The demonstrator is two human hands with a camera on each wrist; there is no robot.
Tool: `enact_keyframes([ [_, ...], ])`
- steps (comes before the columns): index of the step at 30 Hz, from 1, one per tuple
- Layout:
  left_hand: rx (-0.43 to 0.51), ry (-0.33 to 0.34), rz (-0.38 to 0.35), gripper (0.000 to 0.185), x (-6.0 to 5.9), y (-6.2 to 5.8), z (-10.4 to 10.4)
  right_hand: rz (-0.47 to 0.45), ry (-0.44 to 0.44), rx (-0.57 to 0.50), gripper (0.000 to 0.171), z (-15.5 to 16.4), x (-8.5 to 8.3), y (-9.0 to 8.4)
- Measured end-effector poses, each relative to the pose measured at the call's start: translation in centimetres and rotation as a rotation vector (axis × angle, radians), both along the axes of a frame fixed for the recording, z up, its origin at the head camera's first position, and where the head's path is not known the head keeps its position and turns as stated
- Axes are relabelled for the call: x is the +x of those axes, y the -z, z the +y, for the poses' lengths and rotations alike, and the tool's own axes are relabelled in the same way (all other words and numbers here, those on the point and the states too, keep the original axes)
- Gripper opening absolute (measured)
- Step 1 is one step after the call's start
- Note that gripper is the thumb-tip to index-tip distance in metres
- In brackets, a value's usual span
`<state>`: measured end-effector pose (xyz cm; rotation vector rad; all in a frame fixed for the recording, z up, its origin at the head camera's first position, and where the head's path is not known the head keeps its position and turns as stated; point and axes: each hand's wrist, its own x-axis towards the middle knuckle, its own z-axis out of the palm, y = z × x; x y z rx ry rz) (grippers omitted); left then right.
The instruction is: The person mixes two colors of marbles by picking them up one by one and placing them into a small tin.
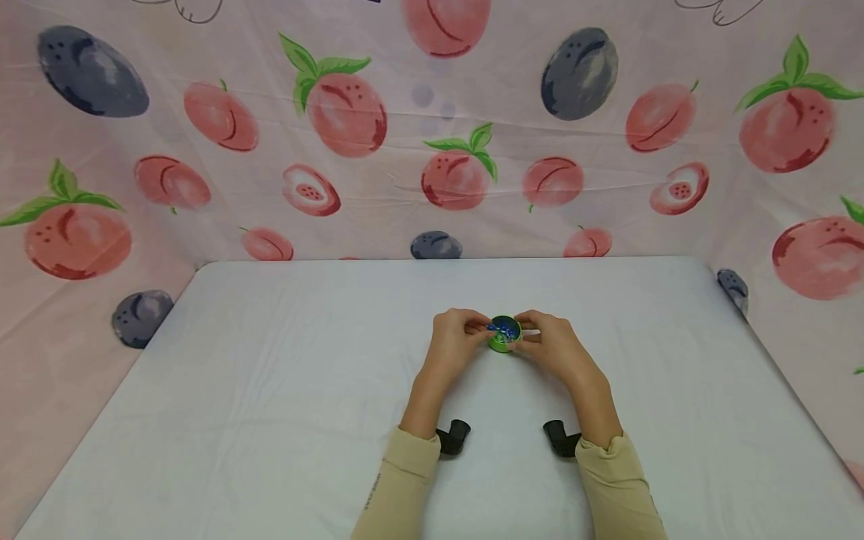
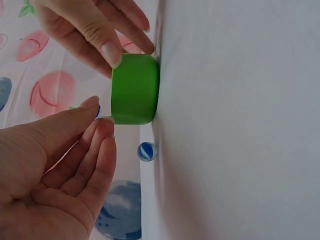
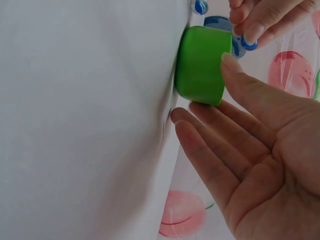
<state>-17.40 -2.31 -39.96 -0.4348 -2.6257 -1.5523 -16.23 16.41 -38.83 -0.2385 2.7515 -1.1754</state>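
A small green cup [image 1: 500,347] stands upright on the white table, with blue marbles [image 1: 505,330] visible inside it. My left hand [image 1: 454,339] pinches a blue marble [image 3: 248,44] between thumb and fingertips, just at the cup's rim. From the other side my right hand [image 1: 550,345] holds the cup, its thumb [image 3: 231,62] at the rim and fingers against the wall. One more clear marble with a blue swirl [image 2: 146,151] lies on the table close to the cup, on the left-hand side.
The white-covered table [image 1: 283,390] spreads around both hands. Fruit-printed cloth [image 1: 378,187] hangs along its back and sides. Black wrist-worn pieces [image 1: 454,437] stick out under both forearms, near the beige sleeves [image 1: 405,480].
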Motion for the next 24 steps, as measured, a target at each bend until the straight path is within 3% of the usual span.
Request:
enact_keyframes([
  [24, -0.022, -0.03, -0.035, 0.014, -0.29, 0.68, 0.05, 0.011, 0.0, 0.002, 0.043, -0.05, 0.1, 0.01],
])
